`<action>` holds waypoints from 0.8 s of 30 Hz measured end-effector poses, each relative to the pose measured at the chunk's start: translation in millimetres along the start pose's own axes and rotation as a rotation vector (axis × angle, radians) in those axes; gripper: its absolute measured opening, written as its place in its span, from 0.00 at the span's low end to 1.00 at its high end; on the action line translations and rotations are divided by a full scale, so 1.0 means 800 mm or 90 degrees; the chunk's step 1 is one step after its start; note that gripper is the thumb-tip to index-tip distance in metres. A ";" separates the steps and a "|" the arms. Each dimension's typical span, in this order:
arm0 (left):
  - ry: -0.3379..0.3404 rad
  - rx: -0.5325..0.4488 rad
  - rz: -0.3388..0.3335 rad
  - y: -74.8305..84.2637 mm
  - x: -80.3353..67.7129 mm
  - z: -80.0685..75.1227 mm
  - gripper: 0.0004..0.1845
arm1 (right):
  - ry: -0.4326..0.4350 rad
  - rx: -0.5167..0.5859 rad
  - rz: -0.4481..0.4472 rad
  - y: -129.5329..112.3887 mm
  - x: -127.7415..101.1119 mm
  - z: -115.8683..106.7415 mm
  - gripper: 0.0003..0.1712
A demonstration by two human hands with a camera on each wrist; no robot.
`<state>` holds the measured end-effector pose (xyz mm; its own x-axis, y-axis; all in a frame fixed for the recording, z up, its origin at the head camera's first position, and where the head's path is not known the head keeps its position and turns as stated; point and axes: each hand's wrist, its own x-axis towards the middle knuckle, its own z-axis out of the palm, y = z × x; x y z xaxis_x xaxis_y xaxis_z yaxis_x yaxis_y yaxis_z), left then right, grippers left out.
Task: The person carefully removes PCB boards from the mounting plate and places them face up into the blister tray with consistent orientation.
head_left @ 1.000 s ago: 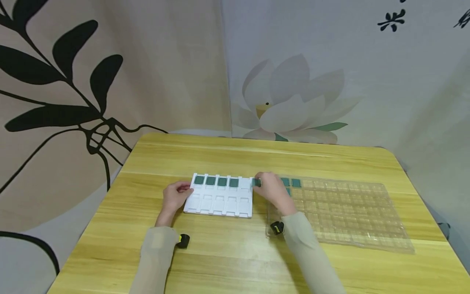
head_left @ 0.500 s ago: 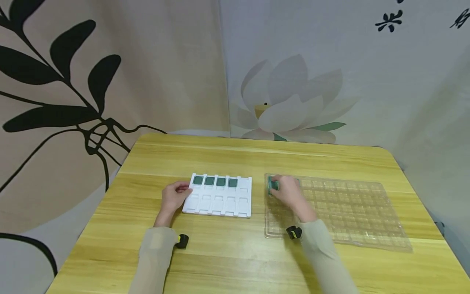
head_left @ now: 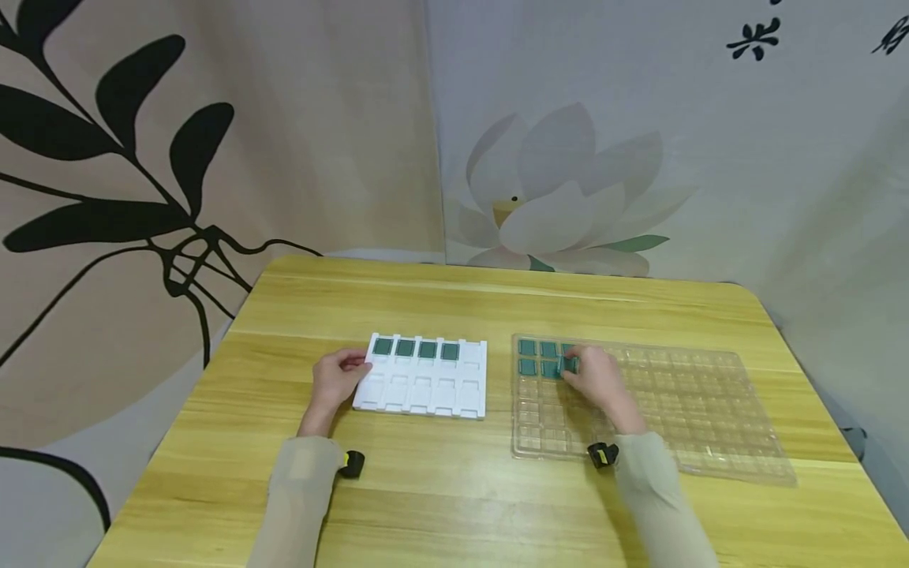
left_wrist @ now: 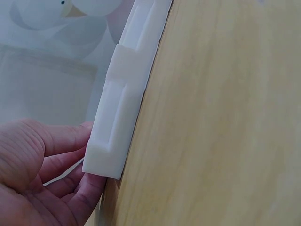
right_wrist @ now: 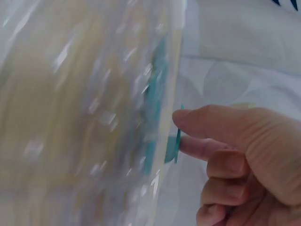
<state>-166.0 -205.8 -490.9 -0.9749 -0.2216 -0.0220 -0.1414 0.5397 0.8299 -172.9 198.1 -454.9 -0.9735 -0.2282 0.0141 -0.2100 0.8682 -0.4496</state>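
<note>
My left hand (head_left: 338,380) grips the left edge of a white slotted tray (head_left: 424,394). In the left wrist view, the thumb and fingers pinch the tray's corner. Several dark green square chips (head_left: 428,349) sit in the tray's back row. My right hand (head_left: 598,379) is over the left part of a clear plastic tray (head_left: 675,410). Thumb and index finger pinch a thin green chip (right_wrist: 178,141), seen edge-on and apparently tilted in the right wrist view. More green chips (head_left: 527,348) lie in the clear tray's back-left pockets; the hand partly covers some.
Both trays lie on a wooden table (head_left: 426,505), with a strip of bare wood between them. A printed curtain (head_left: 341,142) hangs behind the table. Small black wrist devices (head_left: 351,465) are worn on both wrists.
My right hand has moved right, from the white tray's right edge, where it held a green chip, across to the clear tray's third column. The left hand has kept its grip.
</note>
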 end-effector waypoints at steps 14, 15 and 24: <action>0.002 0.000 0.001 0.001 0.000 -0.003 0.13 | -0.034 -0.022 0.015 0.018 -0.001 -0.004 0.18; 0.001 0.000 0.001 0.002 -0.001 -0.003 0.13 | -0.037 -0.027 0.013 0.018 0.000 -0.005 0.17; -0.002 0.001 0.002 0.001 -0.001 -0.001 0.13 | -0.044 -0.044 0.007 0.018 0.004 -0.005 0.15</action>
<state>-165.4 -206.2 -489.7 -0.9759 -0.2174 -0.0217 -0.1391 0.5419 0.8289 -179.5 211.6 -458.1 -0.9677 -0.2462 -0.0534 -0.2073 0.8987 -0.3865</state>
